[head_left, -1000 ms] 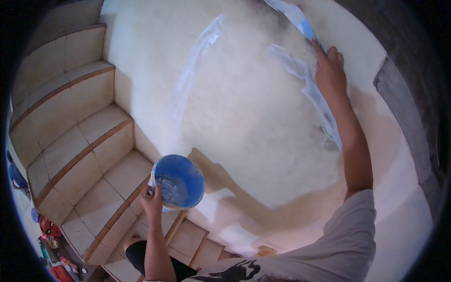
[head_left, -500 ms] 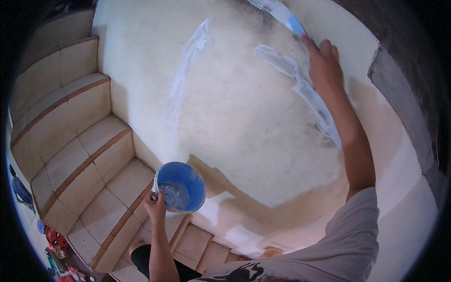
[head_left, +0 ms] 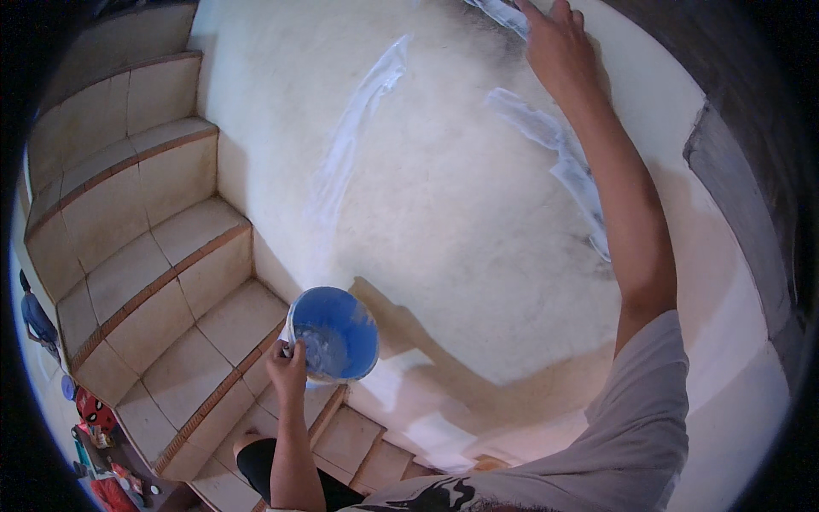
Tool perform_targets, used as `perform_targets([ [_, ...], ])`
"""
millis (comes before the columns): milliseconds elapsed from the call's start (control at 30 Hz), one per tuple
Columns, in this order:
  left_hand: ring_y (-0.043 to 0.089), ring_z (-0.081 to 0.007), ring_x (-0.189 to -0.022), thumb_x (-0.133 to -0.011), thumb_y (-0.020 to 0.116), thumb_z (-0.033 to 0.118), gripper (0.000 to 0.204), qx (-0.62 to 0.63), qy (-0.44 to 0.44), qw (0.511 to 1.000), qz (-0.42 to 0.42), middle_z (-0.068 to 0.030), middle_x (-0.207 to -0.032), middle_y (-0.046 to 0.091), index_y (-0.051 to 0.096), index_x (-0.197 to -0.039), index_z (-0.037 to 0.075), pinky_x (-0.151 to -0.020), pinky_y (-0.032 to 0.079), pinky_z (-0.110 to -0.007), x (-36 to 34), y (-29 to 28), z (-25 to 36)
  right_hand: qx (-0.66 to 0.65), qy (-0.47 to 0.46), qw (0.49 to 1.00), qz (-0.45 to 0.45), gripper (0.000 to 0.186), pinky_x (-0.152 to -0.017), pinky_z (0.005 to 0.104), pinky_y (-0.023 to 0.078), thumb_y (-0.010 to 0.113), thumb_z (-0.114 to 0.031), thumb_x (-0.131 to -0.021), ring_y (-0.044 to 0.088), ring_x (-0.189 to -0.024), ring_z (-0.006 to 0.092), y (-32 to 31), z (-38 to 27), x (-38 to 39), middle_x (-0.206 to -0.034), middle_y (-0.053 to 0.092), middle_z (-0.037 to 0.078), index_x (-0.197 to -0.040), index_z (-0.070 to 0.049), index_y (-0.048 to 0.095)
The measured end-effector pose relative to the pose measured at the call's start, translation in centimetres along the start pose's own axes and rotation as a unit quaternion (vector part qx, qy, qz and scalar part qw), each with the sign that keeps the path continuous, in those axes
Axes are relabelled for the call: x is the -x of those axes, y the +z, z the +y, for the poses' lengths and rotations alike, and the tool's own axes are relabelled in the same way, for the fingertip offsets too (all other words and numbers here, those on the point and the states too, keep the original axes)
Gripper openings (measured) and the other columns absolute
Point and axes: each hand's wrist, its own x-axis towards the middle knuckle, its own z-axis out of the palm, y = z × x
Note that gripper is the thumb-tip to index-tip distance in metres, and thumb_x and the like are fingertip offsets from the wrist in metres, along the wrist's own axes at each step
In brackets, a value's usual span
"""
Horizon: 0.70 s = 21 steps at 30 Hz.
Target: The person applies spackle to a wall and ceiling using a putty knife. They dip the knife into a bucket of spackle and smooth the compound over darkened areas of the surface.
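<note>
Left hand (head_left: 288, 365) is gripping the blue bucket (head_left: 358, 337) at its left rim, fingers closing firmly around the edge, thumb lying on the inner side; greyish-white paste (head_left: 322, 352) is sitting in the bottom. Bucket is hanging low, left of centre, between the tiled stairs (head_left: 183, 375) and the pale wall (head_left: 452, 205). Right arm is stretching up along the wall; right hand (head_left: 563, 49) is sitting at the top edge of view, fingers partly curling, one pointing toward the top white streak (head_left: 499, 14); can't tell how tight the grip is or what it's holding. Two more streaks, left (head_left: 363, 115) and right (head_left: 533, 124), are marking the wall below. Another person (head_left: 37, 317) is showing at far left.
</note>
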Motion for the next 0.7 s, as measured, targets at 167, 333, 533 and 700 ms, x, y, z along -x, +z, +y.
perform_targets([
  [167,0.048,-0.0075,-0.059,-0.087,0.070,0.015,0.022,-0.027,-0.012,1.000,-0.001,-0.0001,-0.065,0.056,0.062,-0.078,-0.003,-0.052,0.040,-0.028,0.2,0.7,0.3,0.065,-0.009,0.997,-0.030,0.044,-0.091,0.0472,0.049,0.052,-0.009,-0.094,0.054,-0.103,0.0368,0.6,0.2,0.7,-0.110,0.053,0.019,-0.138,-0.015,0.056],
  [333,0.048,-0.0074,-0.059,-0.086,0.070,0.015,0.022,-0.024,-0.023,0.999,-0.008,0.0000,-0.064,0.056,0.061,-0.077,-0.002,-0.052,0.039,-0.028,-0.3,0.8,0.1,0.079,-0.009,0.993,-0.084,0.048,-0.091,0.0455,0.048,0.055,-0.008,-0.095,0.053,-0.103,0.0351,-1.2,2.2,6.6,-0.108,0.052,0.018,-0.142,-0.018,0.053],
  [533,0.048,-0.0074,-0.059,-0.086,0.070,0.015,0.022,-0.025,-0.020,0.999,-0.007,0.0000,-0.064,0.055,0.060,-0.076,-0.002,-0.052,0.039,-0.028,-0.8,1.1,-1.5,0.024,-0.008,0.997,-0.075,0.048,-0.086,0.0492,0.050,0.055,-0.007,-0.092,0.053,-0.104,0.0375,-4.3,3.4,9.4,-0.107,0.051,0.017,-0.138,-0.018,0.056],
  [700,0.049,-0.0075,-0.059,-0.087,0.070,0.016,0.023,-0.020,-0.038,0.999,-0.011,-0.0002,-0.062,0.055,0.061,-0.077,-0.003,-0.052,0.039,-0.028,-0.7,1.1,-1.8,0.051,-0.028,0.997,-0.060,0.050,-0.092,0.0454,0.049,0.053,-0.008,-0.095,0.052,-0.104,0.0343,-1.4,0.3,4.2,-0.109,0.050,0.015,-0.143,-0.023,0.051],
])
